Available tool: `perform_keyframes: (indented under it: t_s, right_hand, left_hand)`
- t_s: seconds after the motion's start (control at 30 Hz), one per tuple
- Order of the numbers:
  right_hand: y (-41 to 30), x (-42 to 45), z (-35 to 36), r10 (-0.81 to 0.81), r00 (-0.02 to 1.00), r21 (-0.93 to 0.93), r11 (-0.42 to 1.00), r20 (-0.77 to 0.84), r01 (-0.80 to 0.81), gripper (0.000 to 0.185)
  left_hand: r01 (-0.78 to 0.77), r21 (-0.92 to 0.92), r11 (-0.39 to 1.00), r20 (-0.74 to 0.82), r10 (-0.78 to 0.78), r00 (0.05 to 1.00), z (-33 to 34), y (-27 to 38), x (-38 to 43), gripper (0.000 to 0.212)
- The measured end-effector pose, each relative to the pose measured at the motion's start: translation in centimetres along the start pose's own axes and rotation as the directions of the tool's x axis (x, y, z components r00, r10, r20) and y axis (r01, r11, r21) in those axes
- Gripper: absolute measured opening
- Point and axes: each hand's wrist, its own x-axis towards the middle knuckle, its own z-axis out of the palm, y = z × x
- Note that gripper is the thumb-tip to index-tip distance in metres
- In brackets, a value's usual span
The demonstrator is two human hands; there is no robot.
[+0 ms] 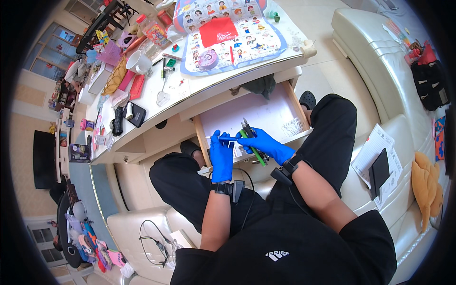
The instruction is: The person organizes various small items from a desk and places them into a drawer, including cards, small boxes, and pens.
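In front of me is a pulled-out drawer [235, 115] of a white table. My right hand [270, 143], in a blue glove, grips a bunch of pens, among them a green pen [253, 149] and several dark pens [246, 125]. My left hand [221, 158], also gloved in blue, has its fingers on a slim blue pen [228, 138]. That pen spans the gap to my right fingertips. Both hands are above the drawer's front edge. Inside the drawer lie a white stringy bundle [293, 127] and, at the back, a dark green cloth [263, 86].
On the tabletop [181, 98] are a white mug [139, 63], an illustrated sheet [217, 74], a red packet [136, 87] and a black case [137, 115]. To the right a sofa [374, 60] holds papers [377, 146] and a black folder [379, 171]. Cables [156, 245] lie at lower left.
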Motion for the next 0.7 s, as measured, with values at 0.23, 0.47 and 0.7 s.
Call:
perform_keyframes:
  t_s: [0.23,0.47,0.7]
  right_hand:
    - [0.4,1.1,-1.8,-0.04,0.974,0.078,0.995,-0.221,0.059,0.035]
    - [3.5,2.3,-0.1,-0.331,0.863,-0.384,0.906,-0.381,0.177,0.043]
    - [3.2,2.1,1.6,-0.523,0.819,-0.776,0.608,-0.236,0.165,0.04]
  left_hand:
    - [0.005,0.233,0.972,0.154,-0.042,0.987,-1.2,0.0,0.1,0.034]
    - [0.029,0.468,0.883,0.142,-0.108,0.984,1.6,-6.7,-2.1,0.041]
    - [0.154,0.071,0.985,0.133,-0.163,0.978,2.9,-6.8,-3.4,0.061]
